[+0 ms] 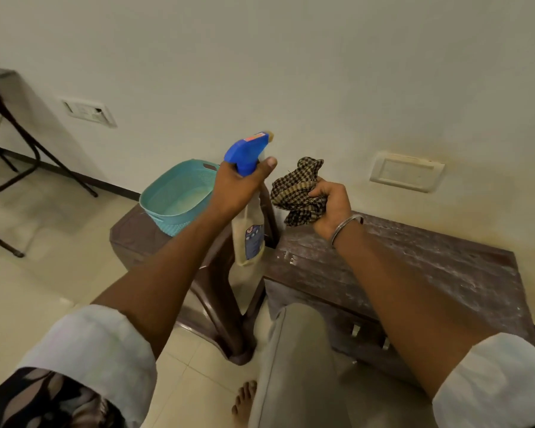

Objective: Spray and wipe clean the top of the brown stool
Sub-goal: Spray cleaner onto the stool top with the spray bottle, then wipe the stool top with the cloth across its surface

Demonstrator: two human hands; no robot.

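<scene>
A brown stool (439, 267) stands against the wall at the right, its top streaked with pale dust. My left hand (238, 186) grips a spray bottle (249, 239) by its blue trigger head, held upright in the air over the gap between two stools, nozzle toward the wall. My right hand (331, 208) is closed on a crumpled brown checked cloth (297, 189), raised above the dusty stool's left end. A metal bangle circles that wrist.
A second brown stool (139, 239) at the left carries a teal plastic basket (176, 199). A folding stand with black legs (19, 143) is at far left. Wall sockets sit on the cream wall. My knee and bare foot (244, 403) are below, on tiled floor.
</scene>
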